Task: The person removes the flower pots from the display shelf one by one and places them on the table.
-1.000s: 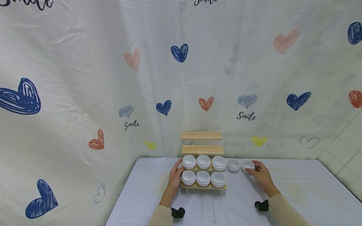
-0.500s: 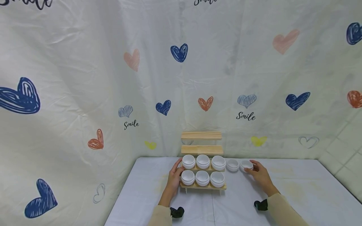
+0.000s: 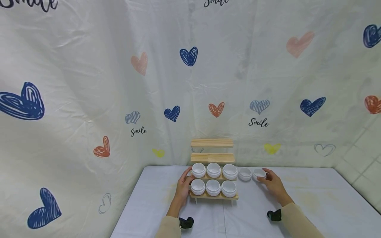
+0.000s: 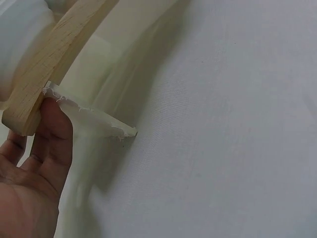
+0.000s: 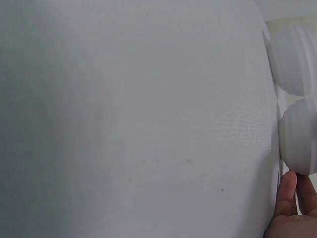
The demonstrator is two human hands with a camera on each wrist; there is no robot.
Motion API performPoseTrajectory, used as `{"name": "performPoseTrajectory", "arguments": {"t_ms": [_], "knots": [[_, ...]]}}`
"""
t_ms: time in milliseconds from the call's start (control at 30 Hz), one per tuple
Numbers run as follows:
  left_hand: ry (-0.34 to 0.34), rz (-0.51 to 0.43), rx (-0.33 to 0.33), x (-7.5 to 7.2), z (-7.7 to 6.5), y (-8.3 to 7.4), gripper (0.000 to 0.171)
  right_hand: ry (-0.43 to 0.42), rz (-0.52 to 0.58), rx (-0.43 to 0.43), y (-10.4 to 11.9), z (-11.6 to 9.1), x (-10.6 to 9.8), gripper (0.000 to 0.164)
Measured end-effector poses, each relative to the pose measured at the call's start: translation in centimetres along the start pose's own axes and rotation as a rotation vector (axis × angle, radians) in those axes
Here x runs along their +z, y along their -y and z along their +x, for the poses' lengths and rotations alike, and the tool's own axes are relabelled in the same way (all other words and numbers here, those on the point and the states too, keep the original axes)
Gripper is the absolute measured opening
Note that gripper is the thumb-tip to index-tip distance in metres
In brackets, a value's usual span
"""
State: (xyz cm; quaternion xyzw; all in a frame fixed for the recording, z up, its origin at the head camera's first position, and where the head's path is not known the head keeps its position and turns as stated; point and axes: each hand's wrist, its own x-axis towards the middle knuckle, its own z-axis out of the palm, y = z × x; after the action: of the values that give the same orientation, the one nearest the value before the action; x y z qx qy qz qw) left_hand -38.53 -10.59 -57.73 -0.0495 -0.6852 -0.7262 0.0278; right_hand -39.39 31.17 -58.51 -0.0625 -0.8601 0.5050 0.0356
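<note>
A stepped wooden rack (image 3: 214, 196) stands on the table in the head view, holding several open white jars (image 3: 213, 187) in two rows. My left hand (image 3: 182, 189) grips the rack's left side. In the left wrist view its fingers (image 4: 55, 119) curl at the end of a wooden plank (image 4: 54, 49), beside a clear support (image 4: 94, 111). To the right of the rack, two white jars stand side by side on the cloth. My right hand (image 3: 275, 185) pinches the outer jar (image 3: 259, 174) from its right; the inner jar (image 3: 245, 174) is right beside it.
Two bare upper planks (image 3: 212, 157) of the rack rise behind the jars. A heart-printed curtain (image 3: 232, 82) hangs at the table's back edge. White cloth (image 3: 315, 211) covers the table. Dark wrist straps (image 3: 186, 223) show at both sleeves.
My right hand has slid the outer jar slightly left, up close to the inner jar; in the last half second it stays still. My left hand keeps its place on the rack.
</note>
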Motion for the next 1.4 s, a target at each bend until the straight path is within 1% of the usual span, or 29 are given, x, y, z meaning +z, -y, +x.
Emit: {"name": "performPoseTrajectory", "arguments": {"t_ms": [167,400,533,667,900,1200,1400], "knots": [[0.003,0.008,-0.013,-0.06,-0.01,0.03,0.051,0.018,0.005,0.012,0.20,-0.04,-0.07,0.079],[0.011,0.003,-0.028,-0.05,-0.02,-0.03,0.052,0.023,0.000,0.002,0.35,-0.04,-0.10,0.080],[0.010,-0.012,-0.022,-0.01,-0.05,-0.09,0.051,0.028,0.019,0.003,0.38,0.03,-0.08,0.081],[0.006,-0.005,-0.017,0.05,-0.10,-0.15,0.051,0.033,0.027,0.011,0.48,0.03,-0.10,0.082],[-0.007,0.006,-0.015,0.25,-0.03,0.16,0.053,0.028,0.011,0.002,0.32,0.01,-0.06,0.081],[-0.027,0.012,-0.001,0.52,0.09,0.48,0.054,0.012,0.017,0.013,0.07,-0.14,-0.06,0.081],[-0.032,0.001,-0.006,0.66,0.01,0.30,0.053,0.004,0.050,0.013,0.05,-0.50,-0.19,0.083]]}}
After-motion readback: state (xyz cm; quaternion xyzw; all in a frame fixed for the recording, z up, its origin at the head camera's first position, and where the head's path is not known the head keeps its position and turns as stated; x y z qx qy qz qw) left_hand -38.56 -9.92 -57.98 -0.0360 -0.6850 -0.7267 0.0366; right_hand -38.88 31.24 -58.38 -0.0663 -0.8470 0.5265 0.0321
